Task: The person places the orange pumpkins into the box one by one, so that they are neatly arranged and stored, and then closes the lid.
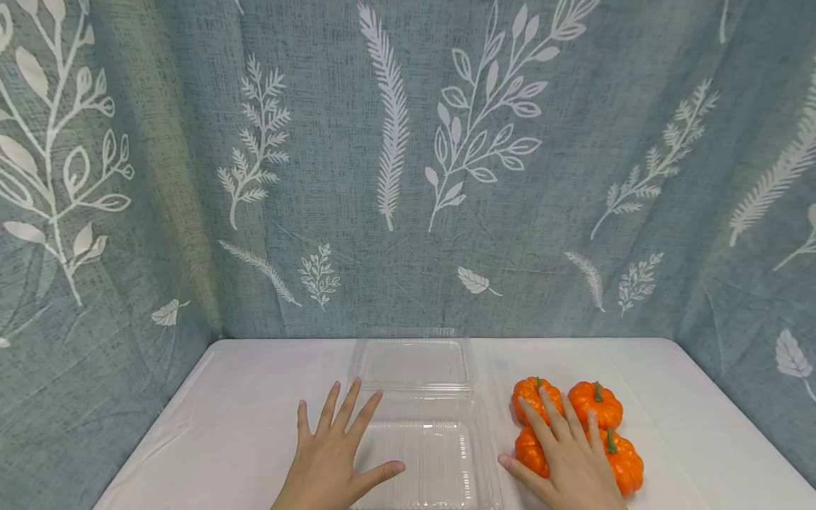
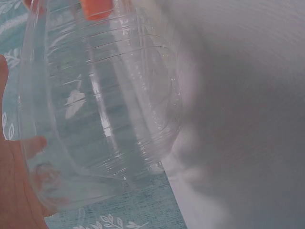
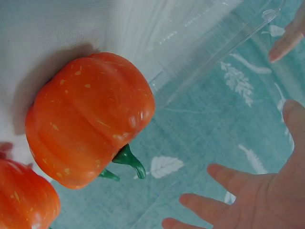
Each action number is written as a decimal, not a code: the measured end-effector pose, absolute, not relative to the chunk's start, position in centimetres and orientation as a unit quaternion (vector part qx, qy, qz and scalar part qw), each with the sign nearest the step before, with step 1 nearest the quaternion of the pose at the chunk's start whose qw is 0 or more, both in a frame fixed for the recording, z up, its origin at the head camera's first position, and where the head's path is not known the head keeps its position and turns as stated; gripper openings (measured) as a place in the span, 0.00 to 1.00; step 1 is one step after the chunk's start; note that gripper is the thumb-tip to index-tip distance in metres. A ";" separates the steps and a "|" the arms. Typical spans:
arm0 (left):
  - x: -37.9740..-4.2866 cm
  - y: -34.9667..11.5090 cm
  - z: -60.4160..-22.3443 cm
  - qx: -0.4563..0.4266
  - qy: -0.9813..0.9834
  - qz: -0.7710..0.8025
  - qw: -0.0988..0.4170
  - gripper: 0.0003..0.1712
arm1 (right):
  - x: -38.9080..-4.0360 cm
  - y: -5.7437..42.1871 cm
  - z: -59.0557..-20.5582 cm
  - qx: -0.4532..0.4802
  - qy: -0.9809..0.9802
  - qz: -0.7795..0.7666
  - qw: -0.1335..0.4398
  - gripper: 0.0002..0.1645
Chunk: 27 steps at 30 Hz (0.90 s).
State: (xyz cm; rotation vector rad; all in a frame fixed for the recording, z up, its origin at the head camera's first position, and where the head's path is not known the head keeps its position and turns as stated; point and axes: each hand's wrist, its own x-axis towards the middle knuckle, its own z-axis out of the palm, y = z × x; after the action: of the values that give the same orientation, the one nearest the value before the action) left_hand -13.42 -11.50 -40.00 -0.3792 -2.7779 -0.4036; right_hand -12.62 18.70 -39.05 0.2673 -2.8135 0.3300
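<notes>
A clear plastic clamshell container (image 1: pixel 421 453) lies on the white table with its lid (image 1: pixel 411 361) folded back toward the curtain. Over its left side my left hand (image 1: pixel 338 446) is spread, fingers straight and thumb pointing right. On the right sits a cluster of several small orange pumpkins (image 1: pixel 596 406) with green stems. My right hand (image 1: pixel 564 453) is spread above them, partly hiding the nearer ones. In the right wrist view one pumpkin (image 3: pixel 90 119) shows large, with the fingers (image 3: pixel 228 179) apart from it. Neither hand holds anything.
A white cloth covers the table (image 1: pixel 255 397). Behind and along both sides hangs a blue-green curtain (image 1: pixel 408 177) with white leaf prints. The container's right wall stands close to the pumpkins.
</notes>
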 end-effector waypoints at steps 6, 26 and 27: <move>-13.5 -11.4 -40.1 -0.132 -0.969 -0.139 0.153 0.50 | -12.8 18.7 -39.3 0.095 -0.980 0.100 0.145 0.47; -13.7 -11.7 -39.9 -0.136 -0.972 -0.136 0.136 0.50 | -12.7 18.9 -38.7 0.090 -0.981 0.112 0.128 0.48; -13.7 -11.7 -39.9 -0.137 -0.972 -0.136 0.136 0.50 | -12.7 18.9 -38.6 0.088 -0.982 0.114 0.122 0.48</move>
State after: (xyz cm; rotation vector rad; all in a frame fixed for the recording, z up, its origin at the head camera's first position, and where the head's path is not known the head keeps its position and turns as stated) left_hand -13.70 -11.71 -39.86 -0.3964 -2.8147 -0.3932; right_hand -12.73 18.88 -38.64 0.2582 -2.8657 0.3317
